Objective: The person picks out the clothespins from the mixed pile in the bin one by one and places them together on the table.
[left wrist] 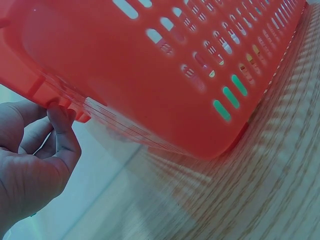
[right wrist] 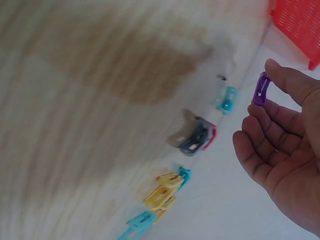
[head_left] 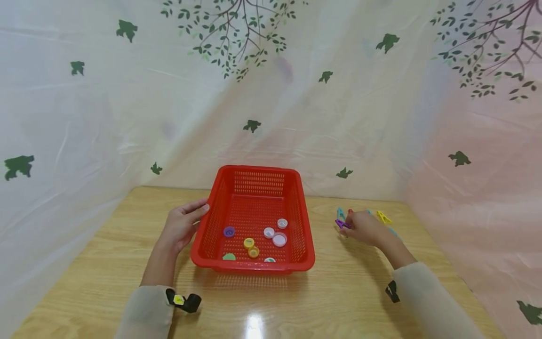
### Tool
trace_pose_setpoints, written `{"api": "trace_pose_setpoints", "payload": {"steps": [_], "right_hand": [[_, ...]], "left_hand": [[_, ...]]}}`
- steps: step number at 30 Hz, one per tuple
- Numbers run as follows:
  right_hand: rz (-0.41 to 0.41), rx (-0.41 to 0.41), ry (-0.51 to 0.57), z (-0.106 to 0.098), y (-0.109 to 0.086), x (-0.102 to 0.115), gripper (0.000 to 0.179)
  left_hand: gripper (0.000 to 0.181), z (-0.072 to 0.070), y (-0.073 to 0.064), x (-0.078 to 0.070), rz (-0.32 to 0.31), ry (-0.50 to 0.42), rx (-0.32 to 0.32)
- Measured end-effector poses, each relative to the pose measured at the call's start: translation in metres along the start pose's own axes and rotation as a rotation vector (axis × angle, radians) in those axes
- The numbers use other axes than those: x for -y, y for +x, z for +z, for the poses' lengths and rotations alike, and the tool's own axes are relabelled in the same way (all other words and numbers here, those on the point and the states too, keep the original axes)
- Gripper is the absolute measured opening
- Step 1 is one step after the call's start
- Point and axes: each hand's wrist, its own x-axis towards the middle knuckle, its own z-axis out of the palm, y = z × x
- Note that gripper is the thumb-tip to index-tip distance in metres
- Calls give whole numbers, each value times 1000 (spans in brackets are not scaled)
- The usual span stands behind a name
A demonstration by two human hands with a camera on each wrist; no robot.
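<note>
A red plastic basket (head_left: 256,266) stands on the wooden table, with several bottle caps (head_left: 279,239) lying in it. My left hand (head_left: 179,227) grips the basket's left side, thumb over the rim; in the left wrist view the fingers (left wrist: 65,130) curl under the rim's edge. To the right of the basket, my right hand (head_left: 367,229) pinches a purple clothespin (right wrist: 261,89) between thumb and fingers. Near that hand lie several other clothespins: a yellow one (head_left: 383,217), light blue ones (right wrist: 228,100) and a dark grey and red one (right wrist: 197,137).
The wooden table (head_left: 338,292) reaches back to a pale cloth (head_left: 360,117) printed with leaves and branches, which also hangs along both sides. Inside the basket, the caps are purple (head_left: 229,231), yellow (head_left: 249,243), green (head_left: 229,256) and white (head_left: 282,223).
</note>
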Motion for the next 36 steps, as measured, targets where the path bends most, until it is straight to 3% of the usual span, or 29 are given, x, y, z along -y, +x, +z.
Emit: {"api": "trace_pose_setpoints", "payload": {"steps": [7,17,36], "right_hand": [[22,50,-19,7,-7,-2,20],[-21,-10,-36,12,-12,-5,24],[4,-32,-15,21,-14,-7,31]], "left_hand": [[61,1,2,-1,11,-9,4],[60,0,1,-2,5,-5,11],[60,1,-1,-1,-7,15,-6]]}}
